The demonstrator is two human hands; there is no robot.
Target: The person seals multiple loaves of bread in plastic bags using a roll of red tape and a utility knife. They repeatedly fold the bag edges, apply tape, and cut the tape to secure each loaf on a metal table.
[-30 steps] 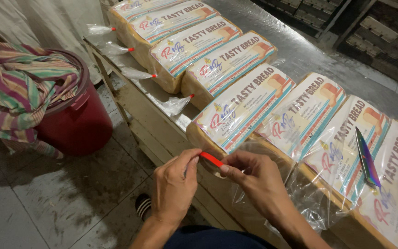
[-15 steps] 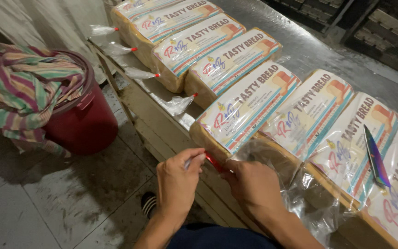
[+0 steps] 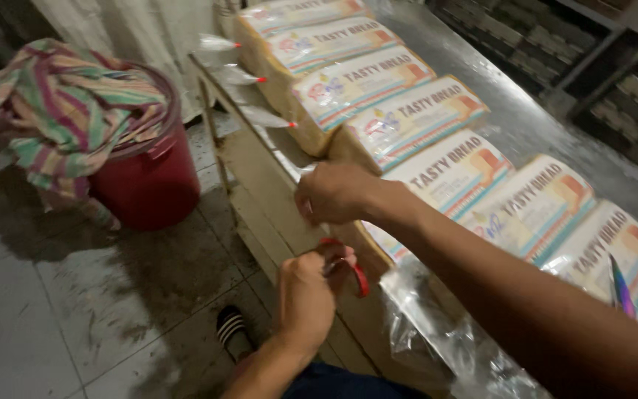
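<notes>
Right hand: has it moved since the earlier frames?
Yes. The right hand has left the red tie near the left hand and reached forward to the neck of the bread bag at the table edge.

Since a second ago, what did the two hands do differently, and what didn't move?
The right hand left the red tape and moved up to the gathered end of a bread bag. The left hand kept the tape, now lower and curled in a loop. The row of bagged loaves, the red bucket and the striped cloth stayed put.

Glossy plastic bread bags point(image 3: 448, 174), dull metal table point(image 3: 533, 125), striped cloth point(image 3: 68, 103)
</notes>
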